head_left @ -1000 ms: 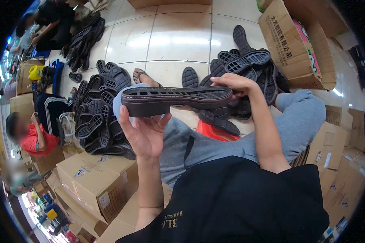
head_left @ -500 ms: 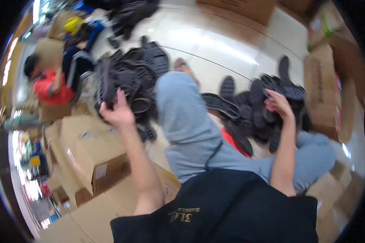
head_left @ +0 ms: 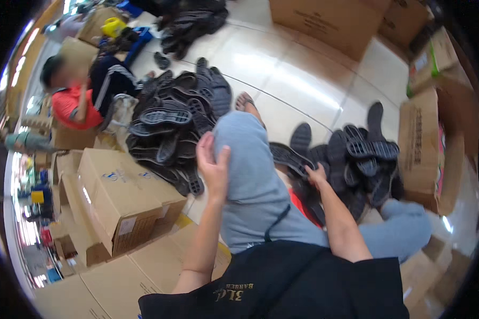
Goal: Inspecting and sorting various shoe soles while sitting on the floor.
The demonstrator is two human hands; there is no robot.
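Observation:
My left hand (head_left: pixel 214 166) is raised beside my bent left knee, its thumb and fingers apart with nothing in them. To its left lies a big heap of black shoe soles (head_left: pixel 170 139); one sole (head_left: pixel 166 116) rests on top, its grooved tread facing up. Between my legs, my right hand (head_left: pixel 317 175) grips the near end of a black shoe sole (head_left: pixel 288 155), thumb and fingers at its edge. Around that hand is a second pile of dark soles (head_left: pixel 338 158), some lying flat and others on edge. Something red (head_left: pixel 299 201) shows partly beneath them.
Closed cardboard boxes (head_left: pixel 123 196) stand at my left. An open carton (head_left: pixel 419 143) is at the right, and another carton (head_left: pixel 330 24) stands at the far side. A person in a red shirt (head_left: pixel 75 106) sits at the left. More soles (head_left: pixel 189 29) lie farther off on the tiled floor.
My left hand has moved right, from the left heap to beside my knee. A sole now lies on that heap's top. My right hand has come left and down onto a sole.

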